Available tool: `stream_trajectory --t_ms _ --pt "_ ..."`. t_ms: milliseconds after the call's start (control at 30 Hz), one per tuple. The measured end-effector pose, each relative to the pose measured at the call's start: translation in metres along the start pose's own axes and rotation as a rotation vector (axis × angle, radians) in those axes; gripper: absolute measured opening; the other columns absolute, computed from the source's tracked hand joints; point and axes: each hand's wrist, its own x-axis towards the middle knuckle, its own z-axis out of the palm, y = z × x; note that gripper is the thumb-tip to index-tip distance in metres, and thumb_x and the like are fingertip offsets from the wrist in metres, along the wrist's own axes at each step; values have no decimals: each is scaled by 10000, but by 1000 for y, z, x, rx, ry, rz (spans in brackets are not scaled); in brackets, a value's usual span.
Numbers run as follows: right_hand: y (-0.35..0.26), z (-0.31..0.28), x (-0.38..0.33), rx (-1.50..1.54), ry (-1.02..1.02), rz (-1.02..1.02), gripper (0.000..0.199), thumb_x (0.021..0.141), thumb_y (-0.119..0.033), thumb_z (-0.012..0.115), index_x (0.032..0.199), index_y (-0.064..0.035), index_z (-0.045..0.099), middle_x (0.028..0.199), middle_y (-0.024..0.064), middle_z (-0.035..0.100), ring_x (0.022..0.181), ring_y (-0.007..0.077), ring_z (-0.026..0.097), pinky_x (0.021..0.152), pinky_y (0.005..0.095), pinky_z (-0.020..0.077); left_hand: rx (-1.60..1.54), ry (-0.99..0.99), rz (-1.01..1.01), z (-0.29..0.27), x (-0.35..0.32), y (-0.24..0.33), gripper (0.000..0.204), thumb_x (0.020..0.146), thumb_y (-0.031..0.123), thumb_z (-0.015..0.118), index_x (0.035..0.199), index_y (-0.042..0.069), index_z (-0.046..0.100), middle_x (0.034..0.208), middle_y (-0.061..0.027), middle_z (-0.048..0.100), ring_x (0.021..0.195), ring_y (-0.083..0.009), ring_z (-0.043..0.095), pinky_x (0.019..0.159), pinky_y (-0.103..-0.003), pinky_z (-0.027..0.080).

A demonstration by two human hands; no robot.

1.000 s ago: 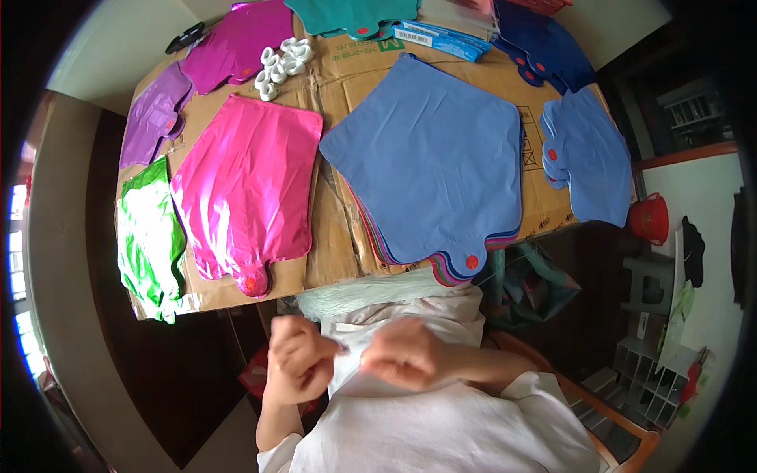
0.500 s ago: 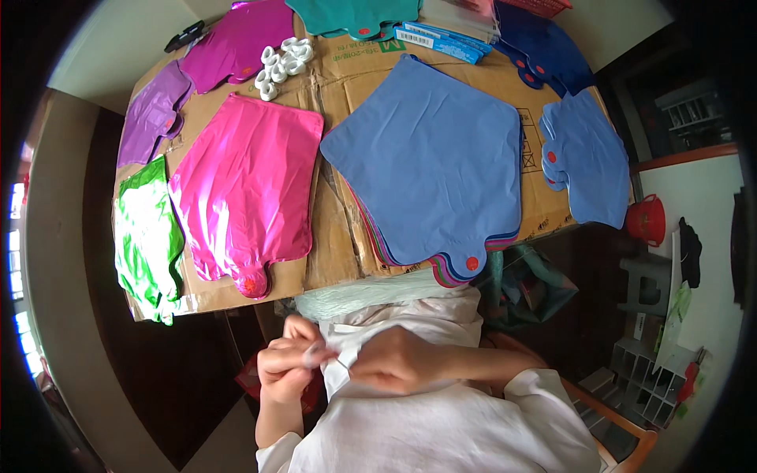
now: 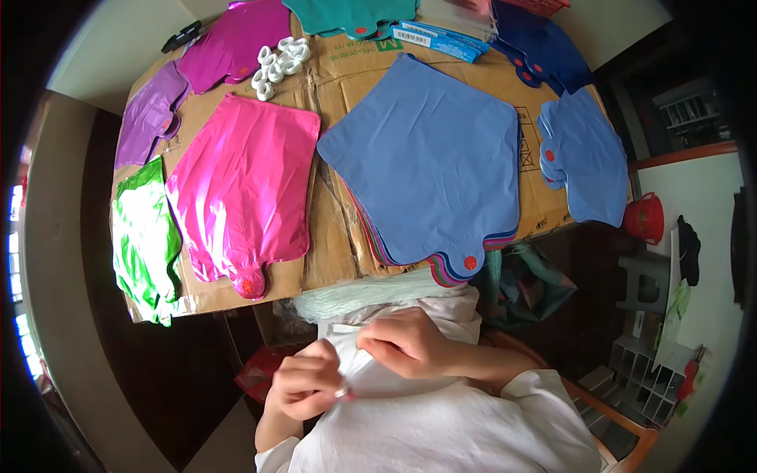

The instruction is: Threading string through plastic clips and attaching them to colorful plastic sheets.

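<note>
Over your white shirt point(image 3: 441, 430), at the lower centre of the frame, your 2 hands work close together but apart. Your left hand point(image 3: 303, 385) is the lower of the 2, its fingers curled in and pinching a small white piece point(image 3: 341, 391), blurred, just to the left of the frame's centre line. Your right hand point(image 3: 406, 343) sits above and to the right, knuckles up, fingers bent and drawn together; whether they pinch anything, you cannot tell from this angle.

Beyond them, a pale bundle of strands point(image 3: 378, 294) lies along the near edge of the cardboard-topped desk point(image 3: 330, 244). A stack of sheets, the top one blue point(image 3: 426, 158), fills the centre, edges of other colours peeking out below. A glossy pink sheet point(image 3: 244, 189) lies to its left, with a green sheet point(image 3: 146, 236) at the desk's left edge. White rings point(image 3: 277, 67) cluster at upper left, beside a magenta sheet point(image 3: 236, 43). Blue packets point(image 3: 438, 41) lie at upper centre-right. At the right edge of the frame, a red bucket point(image 3: 646, 218) stands out against the white wall.
</note>
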Motion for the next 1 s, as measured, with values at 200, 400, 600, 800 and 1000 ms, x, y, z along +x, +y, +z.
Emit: stream_trajectory --t_ms 200,400,600,800,1000 --pt "-7 6 -13 190 -201 -79 27 807 -53 583 780 -51 588 674 66 585 560 222 574 503 328 426 947 164 17 -1 10 0 192 573 4 586 750 45 651 660 -27 588 654 -213 477 658 -315 362" --pt "11 4 -2 68 -180 -183 78 796 -82 631 807 -55 559 673 58 555 579 226 544 516 338 410 -514 111 126 2 3 -3 112 710 78 592 725 -18 647 632 -104 604 647 -221 458 606 -363 356" --pt "-2 -14 -2 6 -81 -310 76 772 -78 635 784 -56 563 629 47 506 542 232 497 516 333 376 268 -31 -32 -8 8 6 95 689 88 627 634 27 580 598 -61 546 603 -223 464 593 -355 351" --pt "9 7 -12 -81 -194 -285 62 754 -57 628 798 -71 587 592 31 479 505 199 492 464 332 369 369 383 -17 -1 9 2 120 729 59 600 811 6 669 702 -91 632 599 -210 461 589 -337 385" --pt "14 1 3 -58 14 -183 65 754 -43 623 796 -72 582 612 44 523 482 208 506 448 333 379 -273 75 62 -9 6 1 165 778 119 580 662 19 643 613 -94 627 604 -201 489 582 -323 376"
